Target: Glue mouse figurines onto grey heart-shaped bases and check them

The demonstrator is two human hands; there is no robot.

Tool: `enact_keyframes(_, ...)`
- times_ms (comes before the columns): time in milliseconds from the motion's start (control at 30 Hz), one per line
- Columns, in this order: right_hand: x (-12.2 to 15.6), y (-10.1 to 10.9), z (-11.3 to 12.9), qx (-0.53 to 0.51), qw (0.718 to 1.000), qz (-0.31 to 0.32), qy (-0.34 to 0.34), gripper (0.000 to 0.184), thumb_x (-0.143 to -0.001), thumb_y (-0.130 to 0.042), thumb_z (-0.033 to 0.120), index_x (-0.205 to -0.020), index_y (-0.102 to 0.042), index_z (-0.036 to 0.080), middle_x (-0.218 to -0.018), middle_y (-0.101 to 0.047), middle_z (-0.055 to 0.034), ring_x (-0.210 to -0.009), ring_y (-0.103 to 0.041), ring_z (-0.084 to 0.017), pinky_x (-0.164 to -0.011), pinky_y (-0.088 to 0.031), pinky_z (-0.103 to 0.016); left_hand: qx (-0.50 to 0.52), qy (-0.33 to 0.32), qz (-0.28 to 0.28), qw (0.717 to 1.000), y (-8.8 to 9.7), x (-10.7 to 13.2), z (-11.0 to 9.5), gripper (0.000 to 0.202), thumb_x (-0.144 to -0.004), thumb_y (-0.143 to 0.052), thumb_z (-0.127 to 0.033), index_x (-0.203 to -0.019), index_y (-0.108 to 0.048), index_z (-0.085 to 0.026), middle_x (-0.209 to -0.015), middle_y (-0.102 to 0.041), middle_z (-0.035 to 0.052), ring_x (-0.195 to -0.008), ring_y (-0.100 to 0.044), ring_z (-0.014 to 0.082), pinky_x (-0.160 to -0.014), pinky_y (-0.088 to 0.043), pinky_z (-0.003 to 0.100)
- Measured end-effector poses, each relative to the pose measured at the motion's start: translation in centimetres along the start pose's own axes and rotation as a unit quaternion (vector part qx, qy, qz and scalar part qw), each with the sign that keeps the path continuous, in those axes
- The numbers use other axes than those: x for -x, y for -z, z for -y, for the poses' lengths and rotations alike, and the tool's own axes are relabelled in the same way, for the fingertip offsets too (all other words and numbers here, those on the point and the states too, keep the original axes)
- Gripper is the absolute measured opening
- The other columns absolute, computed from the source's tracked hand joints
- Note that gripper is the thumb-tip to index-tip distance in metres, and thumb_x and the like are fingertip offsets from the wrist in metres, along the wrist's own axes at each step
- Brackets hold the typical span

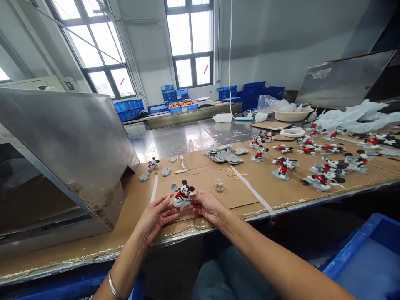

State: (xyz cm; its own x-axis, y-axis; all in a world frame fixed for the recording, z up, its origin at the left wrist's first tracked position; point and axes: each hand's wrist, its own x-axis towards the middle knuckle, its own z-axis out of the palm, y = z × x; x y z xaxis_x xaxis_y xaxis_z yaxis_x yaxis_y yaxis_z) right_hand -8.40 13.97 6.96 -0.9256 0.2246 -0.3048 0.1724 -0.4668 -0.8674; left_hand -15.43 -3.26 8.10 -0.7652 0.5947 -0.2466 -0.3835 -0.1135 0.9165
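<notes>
Fingers (170, 211) of the left hand (156, 219) stretch out nearly flat, tips at the left edge of the grey base (178, 203), grip unclear; the right hand (206, 206) curls in from the other side, pinching that base. Mickey Mouse figurine (183, 191) sits between both hands at lower centre of the frame, long axis upright, about equally near each hand. Clear plastic cup (219, 185) stands just beyond the right hand on brown cardboard (237, 196).
</notes>
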Motion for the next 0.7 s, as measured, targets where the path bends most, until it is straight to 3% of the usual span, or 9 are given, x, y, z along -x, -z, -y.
enact_keyframes(133,-0.1,0.4,0.4,0.021,1.000,0.007,-0.006,0.014,-0.094,-0.060,0.020,-0.084,-0.060,0.011,-0.069,-0.057,0.0044,-0.053,-0.053,-0.006,-0.049,-0.047,-0.018,-0.038,-0.029,0.014,0.999,0.3,0.1,0.1,0.034,-0.074,-0.081,-0.020,-0.105,-0.070,-0.011,-0.094,-0.075,0.0116,-0.080,-0.071,0.0195,-0.073,-0.061,0.030)
enact_keyframes(267,-0.2,0.6,0.4,0.048,0.999,0.017,-0.019,0.013,-0.094,-0.060,0.021,-0.085,-0.060,0.011,-0.071,-0.058,0.0037,-0.053,-0.053,-0.006,-0.049,-0.048,-0.018,-0.098,-0.033,0.016,0.995,0.9,-0.7,0.3,0.027,-0.068,-0.085,-0.023,-0.090,-0.073,-0.010,-0.082,-0.076,0.0078,-0.069,-0.070,0.0162,-0.067,-0.061,0.029)
enact_keyframes(400,-0.6,0.7,0.1,0.068,0.997,0.021,-0.031,0.014,-0.095,-0.059,0.023,-0.088,-0.061,0.011,-0.074,-0.059,0.0028,-0.054,-0.054,-0.006,-0.049,-0.048,-0.018,-0.147,-0.040,0.042,0.987,1.5,-1.6,0.6,0.020,-0.071,-0.083,-0.021,-0.085,-0.072,-0.011,-0.067,-0.072,0.0014,-0.060,-0.067,0.0130,-0.062,-0.058,0.027)
enact_keyframes(700,-1.4,0.8,0.1,0.077,0.996,0.004,-0.047,0.016,-0.095,-0.059,0.027,-0.096,-0.062,0.011,-0.081,-0.062,0.0003,-0.060,-0.058,-0.008,-0.052,-0.051,-0.020,-0.212,-0.073,0.065,0.972,1.8,-2.5,1.2,0.011,-0.083,-0.072,-0.020,-0.080,-0.066,-0.012,-0.067,-0.064,-0.0041,-0.056,-0.061,0.0102,-0.057,-0.054,0.025)
